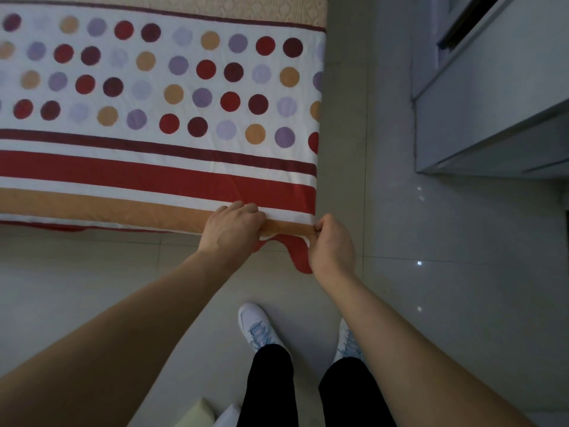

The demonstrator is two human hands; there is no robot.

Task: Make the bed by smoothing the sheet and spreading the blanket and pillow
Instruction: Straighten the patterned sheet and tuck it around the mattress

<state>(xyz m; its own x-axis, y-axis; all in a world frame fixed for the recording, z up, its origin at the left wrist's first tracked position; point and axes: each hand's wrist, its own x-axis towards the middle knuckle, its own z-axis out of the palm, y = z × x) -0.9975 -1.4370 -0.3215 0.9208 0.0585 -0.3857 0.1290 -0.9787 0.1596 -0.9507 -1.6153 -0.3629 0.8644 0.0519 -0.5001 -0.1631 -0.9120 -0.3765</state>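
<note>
Corner work. Left hand (234, 228) grips the blanket (154, 87) edge at the tan stripe; right hand (331, 241) pinches the corner just beside it. Best to pull both evenly outward, keeping the stripes square to the bed (261, 9).

Blanket lies flat on the bed: white, dotted, striped, with its red underside drooping at the corner.

The blanket (154, 118) lies over the bed (246, 7); the left hand (231, 231) and right hand (332, 246) hold its near right corner, side by side; a cabinet (492, 103) stands well right; shoes (257, 325) stand on the floor (431, 303), nearer.
</note>
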